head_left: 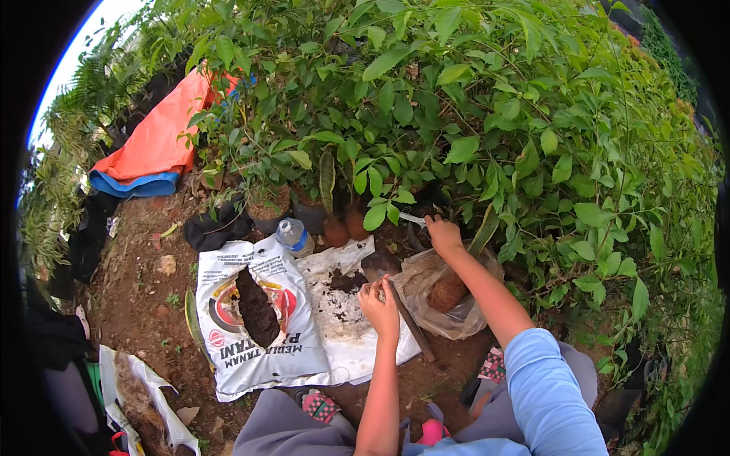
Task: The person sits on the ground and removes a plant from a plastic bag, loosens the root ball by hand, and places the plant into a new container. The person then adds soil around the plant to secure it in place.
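My right hand (443,234) reaches forward to the edge of the bush, closed on a slim white strip (413,219) whose exact kind is unclear. My left hand (379,304) hovers over the soil-stained white sack sheet (342,323), fingers curled together; whatever they hold is hidden. Beside it lies a wooden-handled digging tool (413,323), its dirty blade pointing away from me. A clear plastic bag (475,319) with a brown fibrous clump (447,292) sits under my right forearm. To the left, a printed white sack (296,357) is torn open, showing dark soil (257,308).
A plastic bottle (292,234) stands behind the sack, near small brown pots (346,226). Leafy branches (487,114) overhang the far side. An orange and blue tarp (156,137) lies at far left. Another opened sack (144,395) is at lower left.
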### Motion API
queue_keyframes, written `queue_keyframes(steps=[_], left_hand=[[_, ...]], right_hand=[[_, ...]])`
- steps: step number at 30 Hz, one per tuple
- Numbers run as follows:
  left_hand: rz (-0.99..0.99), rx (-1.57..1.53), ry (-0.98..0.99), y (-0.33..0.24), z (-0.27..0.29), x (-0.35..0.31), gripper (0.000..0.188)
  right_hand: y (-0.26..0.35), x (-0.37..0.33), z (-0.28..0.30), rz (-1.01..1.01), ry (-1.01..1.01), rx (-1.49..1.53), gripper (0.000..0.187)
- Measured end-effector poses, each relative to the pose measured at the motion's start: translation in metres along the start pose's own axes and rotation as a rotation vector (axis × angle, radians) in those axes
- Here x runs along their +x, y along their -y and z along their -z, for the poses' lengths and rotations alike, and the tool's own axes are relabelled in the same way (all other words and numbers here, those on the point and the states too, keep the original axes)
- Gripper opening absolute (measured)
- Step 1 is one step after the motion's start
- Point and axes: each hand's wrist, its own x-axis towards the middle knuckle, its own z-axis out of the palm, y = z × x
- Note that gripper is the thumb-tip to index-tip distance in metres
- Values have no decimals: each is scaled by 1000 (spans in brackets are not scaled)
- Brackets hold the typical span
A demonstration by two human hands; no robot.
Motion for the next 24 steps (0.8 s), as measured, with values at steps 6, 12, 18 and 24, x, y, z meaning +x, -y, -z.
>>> queue_keyframes(steps=[6,12,18,24], left_hand=[[-77,-96,12,-9,-5,14,17],[-66,-99,25,-15,-4,16,17],[-90,-111,-18,-18,-7,14,16],[-21,-170,1,-23,-7,11,20]], right_hand=[[14,13,-7,-146,-20,29,30],[59,11,58,407,559,462,37],[55,5,71,353,1022,937,36],[36,4,71,128,852,1153,15]])
